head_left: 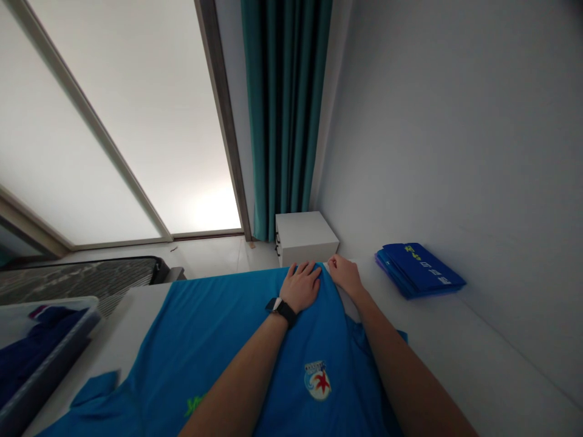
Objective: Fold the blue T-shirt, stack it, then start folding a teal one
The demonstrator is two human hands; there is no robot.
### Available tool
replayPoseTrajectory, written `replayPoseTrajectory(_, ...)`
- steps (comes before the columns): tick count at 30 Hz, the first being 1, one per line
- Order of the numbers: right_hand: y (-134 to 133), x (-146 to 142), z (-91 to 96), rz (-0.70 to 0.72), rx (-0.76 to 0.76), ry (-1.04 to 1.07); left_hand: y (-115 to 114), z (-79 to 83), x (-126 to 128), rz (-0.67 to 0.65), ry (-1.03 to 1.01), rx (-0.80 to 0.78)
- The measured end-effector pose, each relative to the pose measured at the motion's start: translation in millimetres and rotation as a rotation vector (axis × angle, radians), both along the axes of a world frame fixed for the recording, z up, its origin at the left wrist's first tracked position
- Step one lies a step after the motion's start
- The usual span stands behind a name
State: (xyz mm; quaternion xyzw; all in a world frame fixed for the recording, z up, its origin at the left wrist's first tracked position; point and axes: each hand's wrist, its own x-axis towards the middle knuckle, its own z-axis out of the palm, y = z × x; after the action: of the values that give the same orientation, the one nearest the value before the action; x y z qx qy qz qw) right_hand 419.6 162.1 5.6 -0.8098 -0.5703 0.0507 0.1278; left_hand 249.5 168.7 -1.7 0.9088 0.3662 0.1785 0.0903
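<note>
A bright blue shirt (218, 340) with a round badge (317, 380) lies spread on a white surface (455, 364). My left hand (301, 285), with a black watch on its wrist, rests flat on the shirt's far hem, fingers stretched out. Right beside it, my right hand (345, 273) pinches the far right corner of the same hem, its fingers curled on the cloth.
A stack of folded blue shirts (419, 270) lies at the right by the wall. A white bedside cabinet (305, 237) stands beyond the surface, under a teal curtain (285, 115). A grey bin (43, 346) with dark blue clothes is at the left.
</note>
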Motion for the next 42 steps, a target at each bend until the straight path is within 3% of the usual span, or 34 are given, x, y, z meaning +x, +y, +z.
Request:
replayPoseTrajectory(7, 0.1, -7.7, 3.4, 0.068, -0.039, 0.030, 0.1, 1.7, 1.4, 0.004, -0.033, -0.047)
replayPoseTrajectory(16, -1.5, -6.0, 4.2, -0.048, 0.034, 0.146, -2.3, 6.7, 0.1, 0.027, -0.024, -0.063)
replayPoseTrajectory(24, 4.5, -6.2, 0.9, 0.168, 0.074, 0.323, -1.2, 0.5, 1.9, 0.044, 0.018, 0.021)
replayPoseTrajectory(29, 9.1, -7.5, -3.0, 0.246, 0.047, 0.231, -1.9, 1.4, 1.8, 0.072, 0.026, 0.039)
replayPoseTrajectory(38, -1.3, 0.8, -7.1, 0.043, 0.061, -0.016, -2.4, 3.0, 1.6, 0.125, 0.001, 0.057)
replayPoseTrajectory(42, 1.2, -0.4, -7.3, 0.166, 0.107, -0.061, -2.9, 2.1, 3.3, 0.159, 0.015, 0.053)
